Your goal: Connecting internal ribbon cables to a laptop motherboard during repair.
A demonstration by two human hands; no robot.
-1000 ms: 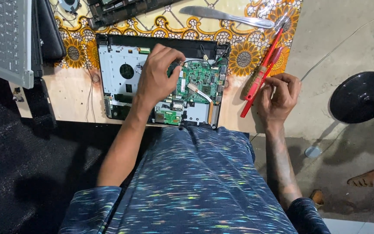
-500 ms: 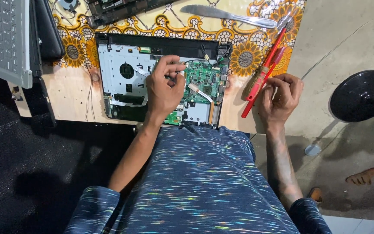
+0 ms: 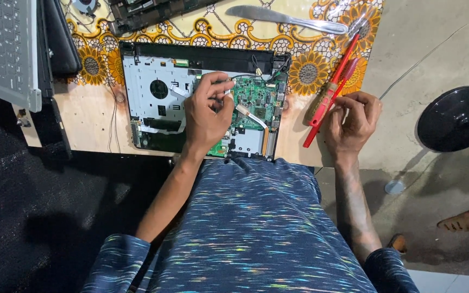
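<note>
Green circuit board (image 3: 253, 103) lies in the opened laptop base (image 3: 153, 97) before me. My left hand (image 3: 204, 116) seems to pinch a small part there. My right hand (image 3: 351, 122) grips the red screwdriver (image 3: 329, 95). I'd judge loosening comes next, gently.

Left hand (image 3: 206, 116) pinches cable over opened laptop (image 3: 202, 97).
</note>
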